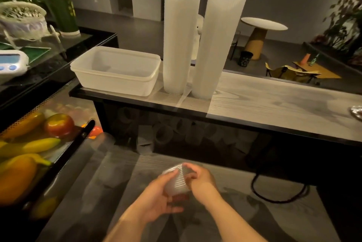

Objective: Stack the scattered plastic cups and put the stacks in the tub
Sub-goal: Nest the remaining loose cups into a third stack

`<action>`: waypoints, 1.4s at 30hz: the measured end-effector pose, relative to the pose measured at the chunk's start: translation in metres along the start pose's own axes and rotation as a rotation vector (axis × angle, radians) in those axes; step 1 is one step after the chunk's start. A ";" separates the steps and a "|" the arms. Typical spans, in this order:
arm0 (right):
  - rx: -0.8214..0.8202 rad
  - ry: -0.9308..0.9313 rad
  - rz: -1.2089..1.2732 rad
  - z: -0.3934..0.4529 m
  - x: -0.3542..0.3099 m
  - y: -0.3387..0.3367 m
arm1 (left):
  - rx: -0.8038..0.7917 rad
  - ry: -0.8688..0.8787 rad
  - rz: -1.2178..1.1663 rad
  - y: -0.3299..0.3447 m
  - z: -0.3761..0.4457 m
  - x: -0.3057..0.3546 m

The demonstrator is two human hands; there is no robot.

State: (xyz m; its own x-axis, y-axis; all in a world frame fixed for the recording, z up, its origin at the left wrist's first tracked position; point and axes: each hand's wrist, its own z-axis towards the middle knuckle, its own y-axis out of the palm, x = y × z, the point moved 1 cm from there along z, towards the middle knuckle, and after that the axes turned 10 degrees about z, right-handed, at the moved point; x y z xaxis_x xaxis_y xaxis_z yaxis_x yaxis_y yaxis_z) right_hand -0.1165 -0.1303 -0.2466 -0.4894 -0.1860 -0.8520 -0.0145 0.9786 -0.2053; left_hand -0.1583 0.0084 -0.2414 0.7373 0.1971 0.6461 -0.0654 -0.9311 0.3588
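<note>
Nearest to us, our left hand and right hand meet over the grey wood-grain lower worktop, both grips closed round a small clear ribbed plastic cup. It sits between our palms, tilted, rim up and away from us; whether it is one cup or a short nest, we cannot tell. Beyond, on the raised worktop, stand two tall white ribbed cup stacks, upright and near each other. Just left of them sits the translucent rectangular plastic tub, holding no cups. From our hands the tub lies up, forward and left, so we judge the left hand the nearer one.
</note>
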 end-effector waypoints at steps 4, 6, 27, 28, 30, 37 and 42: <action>-0.190 -0.009 -0.124 -0.007 -0.002 0.011 | 0.013 -0.045 0.142 -0.008 -0.009 -0.008; -0.227 -0.031 -0.216 -0.009 -0.008 0.017 | 0.042 -0.070 0.223 -0.018 -0.017 -0.008; -0.359 0.308 0.091 -0.046 0.010 -0.004 | 0.895 0.205 1.053 -0.138 -0.002 0.030; -0.343 0.297 0.121 -0.045 0.014 -0.005 | 0.858 0.249 0.946 -0.121 -0.011 0.033; -0.281 0.283 0.153 -0.039 0.020 -0.003 | 0.726 0.328 0.738 -0.089 -0.025 0.036; -0.325 0.308 0.326 -0.049 0.005 0.013 | 0.480 0.472 1.125 -0.007 -0.054 0.031; -0.308 0.259 0.457 -0.054 0.004 -0.007 | 0.482 0.462 1.247 -0.007 -0.058 0.032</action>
State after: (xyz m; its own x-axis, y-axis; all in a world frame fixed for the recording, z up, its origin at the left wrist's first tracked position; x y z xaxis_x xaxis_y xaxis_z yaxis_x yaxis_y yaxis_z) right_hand -0.1657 -0.1328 -0.2224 -0.7013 0.2486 -0.6681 0.0147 0.9421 0.3351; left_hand -0.1737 0.0393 -0.1842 0.0773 -0.8271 0.5567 -0.1994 -0.5600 -0.8042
